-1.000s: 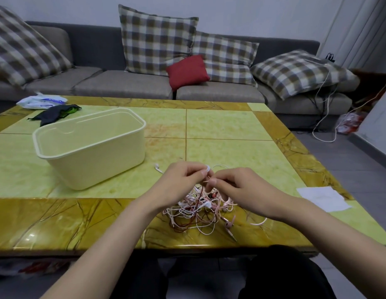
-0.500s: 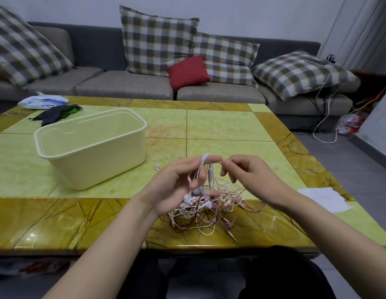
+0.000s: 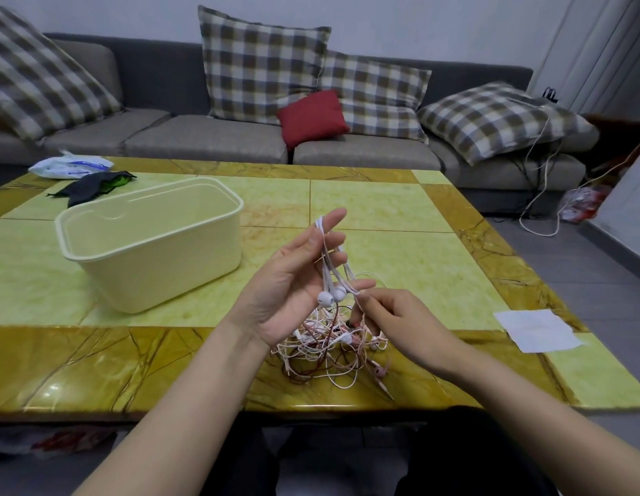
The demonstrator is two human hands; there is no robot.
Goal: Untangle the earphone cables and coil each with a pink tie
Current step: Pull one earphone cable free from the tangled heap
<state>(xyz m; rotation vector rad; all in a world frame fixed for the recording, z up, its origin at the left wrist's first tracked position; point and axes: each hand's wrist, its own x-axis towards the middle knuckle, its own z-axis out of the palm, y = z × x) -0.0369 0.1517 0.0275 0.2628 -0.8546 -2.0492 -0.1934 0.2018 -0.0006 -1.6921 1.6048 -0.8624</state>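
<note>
Left hand (image 3: 293, 281): raised to frame centre, thin white earphone cable (image 3: 325, 266) seemingly thumb-pinched; right hand (image 3: 400, 323): lowered, pinching it.

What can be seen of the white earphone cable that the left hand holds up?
The white earphone cable is thin and looks like smooth plastic. It hangs doubled from the left hand, held between thumb and forefinger above the table. Two round white earbuds dangle before the palm. The right hand pinches its strands lower down, where they run into the tangled pile of cables.
</note>
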